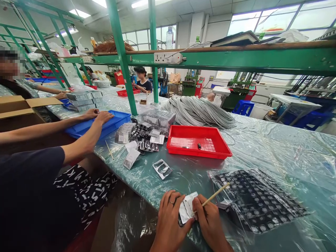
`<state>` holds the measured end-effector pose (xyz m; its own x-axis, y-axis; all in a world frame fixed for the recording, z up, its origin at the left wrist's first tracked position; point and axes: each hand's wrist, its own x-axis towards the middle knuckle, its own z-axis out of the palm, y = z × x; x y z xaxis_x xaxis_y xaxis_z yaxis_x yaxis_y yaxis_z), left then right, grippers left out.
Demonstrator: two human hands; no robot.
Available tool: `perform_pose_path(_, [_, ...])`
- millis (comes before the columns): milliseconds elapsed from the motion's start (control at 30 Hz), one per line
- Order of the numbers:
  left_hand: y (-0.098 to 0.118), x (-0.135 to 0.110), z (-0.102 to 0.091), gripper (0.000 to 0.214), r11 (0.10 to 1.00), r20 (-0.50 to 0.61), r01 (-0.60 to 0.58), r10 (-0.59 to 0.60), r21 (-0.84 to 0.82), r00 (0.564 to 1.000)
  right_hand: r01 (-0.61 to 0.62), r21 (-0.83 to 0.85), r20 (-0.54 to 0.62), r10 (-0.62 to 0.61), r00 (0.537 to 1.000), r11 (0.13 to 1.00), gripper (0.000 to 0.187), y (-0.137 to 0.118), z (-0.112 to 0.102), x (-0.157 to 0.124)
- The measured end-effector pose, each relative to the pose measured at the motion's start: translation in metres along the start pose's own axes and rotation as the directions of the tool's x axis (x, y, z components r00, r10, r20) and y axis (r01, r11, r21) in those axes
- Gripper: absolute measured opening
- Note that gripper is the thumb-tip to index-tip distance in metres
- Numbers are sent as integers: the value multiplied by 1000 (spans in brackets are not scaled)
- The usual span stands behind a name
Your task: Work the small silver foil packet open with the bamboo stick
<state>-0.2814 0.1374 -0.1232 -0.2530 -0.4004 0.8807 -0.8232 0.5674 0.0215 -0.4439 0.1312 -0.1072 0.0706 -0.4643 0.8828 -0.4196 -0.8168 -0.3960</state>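
"What's that between the hands?"

"A small silvery pack, printed side up. The left hand has it by its near left edge, fingers curled over, a ring on one of them."

"And the right hand?"

"Closed round a thin wooden stick. It slants up and away from the fingers, and its lower end is at the pack's right side. Whether it touches, I can't tell from here."

"What lies just ahead of the left hand?"

"A clear-fronted blister pack on the plastic-covered table. Farther on and leftward there's a heap of similar packs, some face up, some turned over."

"And beside the right hand?"

"To its right, a sheet of black pieces with pale round spots, under clear plastic. Straight ahead of both hands, well apart from them, is a red tray with a couple of small dark pieces in it."

"Beyond that?"

"A big coil of grey cable, behind the tray. Far off to the left of the left hand, a co-worker in a dark top reaches over a blue tray."
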Motion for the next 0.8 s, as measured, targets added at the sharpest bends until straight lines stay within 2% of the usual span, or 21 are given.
perform_pose_path(367, [-2,-3,1,74,1000,31,18,-18,5,999,29,-17,-10,-29,1000,999,35,-3,1,0])
perform_pose_path(533, [0,-2,0,74,1000,11,18,-18,3,1000,24,-10,-21,-24,999,1000,36,-3,1,-2])
perform_pose_path(633, [0,-2,0,79,1000,9,21,-21,10,1000,31,-17,-20,-31,999,999,35,-5,3,2])
perform_pose_path(800, [0,-1,0,75,1000,18,15,-15,-16,1000,44,-43,-10,-45,999,998,34,-6,9,14])
